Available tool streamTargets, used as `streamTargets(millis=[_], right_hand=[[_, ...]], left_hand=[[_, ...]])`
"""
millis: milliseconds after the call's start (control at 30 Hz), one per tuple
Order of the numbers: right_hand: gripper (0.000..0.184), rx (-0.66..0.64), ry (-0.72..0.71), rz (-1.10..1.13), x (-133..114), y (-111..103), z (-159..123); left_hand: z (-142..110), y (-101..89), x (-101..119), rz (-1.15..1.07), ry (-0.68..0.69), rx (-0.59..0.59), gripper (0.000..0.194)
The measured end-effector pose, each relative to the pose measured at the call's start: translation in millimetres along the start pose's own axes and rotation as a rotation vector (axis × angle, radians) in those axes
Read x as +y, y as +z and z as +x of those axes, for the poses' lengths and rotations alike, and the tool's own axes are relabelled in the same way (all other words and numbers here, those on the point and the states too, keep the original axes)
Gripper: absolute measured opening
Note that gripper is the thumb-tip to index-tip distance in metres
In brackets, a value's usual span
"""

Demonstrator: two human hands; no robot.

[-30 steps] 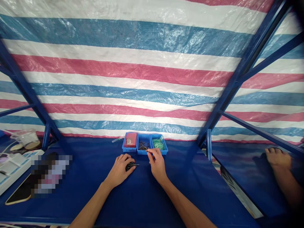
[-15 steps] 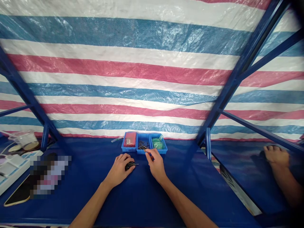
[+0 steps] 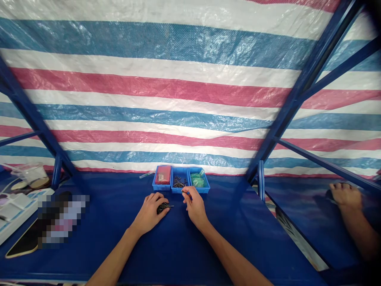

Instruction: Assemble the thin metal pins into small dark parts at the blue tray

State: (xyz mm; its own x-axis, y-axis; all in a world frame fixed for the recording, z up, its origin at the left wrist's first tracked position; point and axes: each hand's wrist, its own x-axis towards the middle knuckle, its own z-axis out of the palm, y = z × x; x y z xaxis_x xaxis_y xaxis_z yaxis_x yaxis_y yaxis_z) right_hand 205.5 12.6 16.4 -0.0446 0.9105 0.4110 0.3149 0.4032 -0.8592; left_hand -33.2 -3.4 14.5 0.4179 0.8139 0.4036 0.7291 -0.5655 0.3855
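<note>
My left hand [image 3: 150, 213] rests on the blue table cover, fingers curled round a bundle of thin dark pins [image 3: 164, 207] whose tips stick out to the right. My right hand [image 3: 194, 206] lies just right of it, thumb and forefinger pinched on one small dark pin at the front edge of the middle blue tray [image 3: 180, 183]. That tray holds several loose dark pins. The left blue tray [image 3: 162, 176] holds red parts and the right blue tray [image 3: 199, 180] holds green parts.
A striped red, white and blue tarp hangs behind the table between blue metal frame bars [image 3: 293, 105]. At the left lie a white power strip [image 3: 13, 204], a clear cup [image 3: 32, 173] and a dark flat board. Another person's hand [image 3: 345, 194] rests at the far right.
My right hand has drawn back slightly from the middle tray toward me, still pinched. My left hand has stayed put with its bundle.
</note>
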Motion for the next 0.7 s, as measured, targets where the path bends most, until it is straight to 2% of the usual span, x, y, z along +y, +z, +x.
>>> streamTargets(millis=[167, 333, 467, 700], right_hand=[[0.022, 0.014, 0.039, -0.015, 0.9, 1.3, 0.6], [0.016, 0.056, -0.061, -0.076, 2.2, 1.9, 1.9], [0.011, 0.050, -0.080, -0.094, 1.8, 1.3, 2.4], [0.020, 0.005, -0.139, -0.132, -0.1, 0.8, 1.8]], left_hand=[[-0.1, 0.3, -0.1, 0.009, -0.009, -0.008, 0.018], [0.6, 0.0, 0.1, 0.010, 0.001, -0.007, 0.017], [0.9, -0.2, 0.0, 0.007, -0.003, -0.005, 0.017], [0.1, 1.9, -2.1, 0.007, 0.006, 0.002, 0.018]])
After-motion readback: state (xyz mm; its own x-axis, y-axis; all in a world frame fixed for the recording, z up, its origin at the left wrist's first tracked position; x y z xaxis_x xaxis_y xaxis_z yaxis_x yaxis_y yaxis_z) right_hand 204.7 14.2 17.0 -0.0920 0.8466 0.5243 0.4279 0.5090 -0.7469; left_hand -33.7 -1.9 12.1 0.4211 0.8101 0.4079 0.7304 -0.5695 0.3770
